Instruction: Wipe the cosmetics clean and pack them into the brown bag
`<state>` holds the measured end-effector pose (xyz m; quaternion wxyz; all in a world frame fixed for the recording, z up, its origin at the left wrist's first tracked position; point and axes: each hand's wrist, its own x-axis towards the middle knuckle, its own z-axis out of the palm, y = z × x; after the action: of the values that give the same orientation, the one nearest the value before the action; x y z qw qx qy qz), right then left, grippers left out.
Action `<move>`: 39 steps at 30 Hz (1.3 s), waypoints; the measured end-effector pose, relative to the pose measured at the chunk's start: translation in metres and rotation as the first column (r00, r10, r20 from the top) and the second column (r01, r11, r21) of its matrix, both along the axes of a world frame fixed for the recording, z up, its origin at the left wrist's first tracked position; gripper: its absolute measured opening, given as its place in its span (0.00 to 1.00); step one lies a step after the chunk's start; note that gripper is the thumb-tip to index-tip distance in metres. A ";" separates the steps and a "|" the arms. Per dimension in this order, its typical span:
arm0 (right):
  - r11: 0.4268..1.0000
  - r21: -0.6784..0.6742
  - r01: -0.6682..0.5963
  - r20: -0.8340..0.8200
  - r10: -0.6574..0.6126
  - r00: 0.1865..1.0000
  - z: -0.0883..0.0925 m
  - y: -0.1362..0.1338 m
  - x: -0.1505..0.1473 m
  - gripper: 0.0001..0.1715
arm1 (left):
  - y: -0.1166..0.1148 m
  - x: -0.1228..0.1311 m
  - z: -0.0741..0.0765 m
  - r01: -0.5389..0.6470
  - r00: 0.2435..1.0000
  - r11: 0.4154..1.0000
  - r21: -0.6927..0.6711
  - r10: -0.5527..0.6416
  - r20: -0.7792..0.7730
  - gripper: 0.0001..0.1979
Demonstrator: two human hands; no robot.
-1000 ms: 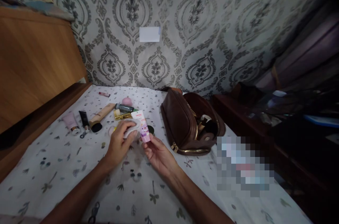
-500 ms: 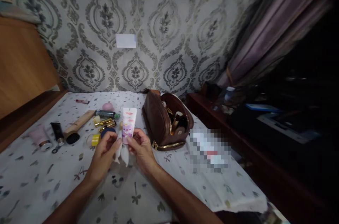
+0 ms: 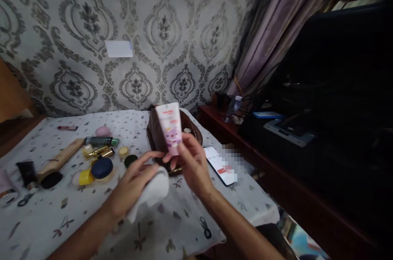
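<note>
Pinched in my right hand (image 3: 196, 163) is a white and pink squeeze tube (image 3: 170, 127) with a purple cartoon figure, held upright by its lower end. My left hand (image 3: 135, 186) is closed on a crumpled white cloth or tissue (image 3: 155, 186), its fingertips close to the tube's bottom. Directly behind the tube stands a brown cosmetic bag (image 3: 155, 131), partly hidden by the tube and my right hand. Left of my hands lie a dark blue-lidded jar (image 3: 102, 168), a yellow-banded bottle (image 3: 85, 177) and a small cream-coloured pot (image 3: 123, 152).
Further left are gold lipstick tubes (image 3: 102, 154), a green bottle (image 3: 98, 141), a pink sponge (image 3: 102, 131), a long beige item (image 3: 63, 157) and a black tube (image 3: 27, 173). A phone (image 3: 219, 166) lies right of the bag, near the table edge. A patterned wall stands behind.
The view has turned right. My right hand has lifted the tube up and in front of the bag. My left hand has drawn the white cloth away from the tube's side.
</note>
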<state>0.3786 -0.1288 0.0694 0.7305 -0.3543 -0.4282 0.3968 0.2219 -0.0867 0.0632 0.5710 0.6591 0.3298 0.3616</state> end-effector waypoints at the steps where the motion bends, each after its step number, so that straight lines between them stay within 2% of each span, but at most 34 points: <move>1: 1.000 -0.004 0.031 0.012 -0.031 0.999 0.006 -0.004 0.014 0.20 | -0.001 0.015 0.001 0.102 0.995 0.992 0.075 -0.101 -0.028 0.18; 4: 0.991 -0.024 0.128 0.079 -0.126 0.989 0.022 -0.016 0.056 0.19 | 0.000 0.052 -0.006 0.268 0.961 0.933 0.239 -0.243 -0.130 0.25; 6: 0.982 -0.039 0.187 0.181 -0.177 0.967 0.029 -0.023 0.082 0.20 | 0.003 0.065 -0.017 0.312 0.941 0.883 0.349 -0.236 -0.244 0.24; 9: 0.955 -0.059 0.290 0.376 -0.248 0.893 0.039 -0.030 0.114 0.18 | 0.002 0.068 -0.035 0.345 0.905 0.801 0.489 -0.145 -0.400 0.22; 11: 0.933 -0.045 0.357 0.518 -0.284 0.807 0.048 -0.032 0.127 0.16 | 0.000 0.066 -0.045 0.361 0.888 0.758 0.543 -0.102 -0.448 0.23; 14: 0.917 0.025 0.397 0.729 -0.288 0.620 0.062 -0.028 0.136 0.14 | -0.002 0.065 -0.053 0.415 0.851 0.706 0.574 -0.078 -0.520 0.24; 16: 0.921 0.077 0.383 0.812 -0.281 0.512 0.070 -0.023 0.137 0.12 | -0.001 0.067 -0.059 0.447 0.824 0.664 0.600 -0.045 -0.565 0.25; 20: 0.952 0.093 0.292 0.901 -0.205 0.381 0.077 -0.008 0.137 0.08 | 0.003 0.069 -0.070 0.448 0.829 0.565 0.693 0.027 -0.558 0.28; 25: 0.993 0.022 0.120 0.978 -0.046 0.203 0.072 0.014 0.135 0.05 | 0.005 0.069 -0.077 0.390 0.865 0.514 0.764 0.081 -0.496 0.30; 27: 0.997 -0.025 0.066 0.982 0.012 0.191 0.068 0.022 0.134 0.06 | 0.006 0.070 -0.076 0.383 0.871 0.499 0.777 0.085 -0.484 0.29; 31: 0.986 -0.165 -0.024 0.957 0.166 0.239 0.057 0.031 0.133 0.08 | 0.008 0.072 -0.070 0.391 0.870 0.465 0.794 0.094 -0.484 0.24; 33: 0.969 -0.241 -0.061 0.946 0.248 0.208 0.050 0.030 0.132 0.07 | 0.009 0.072 -0.067 0.396 0.868 0.455 0.798 0.097 -0.486 0.22; 36: 0.955 -0.293 -0.033 0.943 0.295 0.156 0.037 0.026 0.128 0.07 | 0.008 0.072 -0.066 0.387 0.868 0.441 0.809 0.121 -0.481 0.19; 39: 0.960 -0.274 0.054 0.955 0.265 0.131 0.027 0.021 0.124 0.08 | 0.008 0.073 -0.064 0.383 0.868 0.423 0.821 0.138 -0.477 0.20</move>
<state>0.5028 -0.1081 0.0964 0.1901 -0.5814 -0.7735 0.1661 0.2954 -0.0787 -0.0012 0.0568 0.9493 0.1637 0.2623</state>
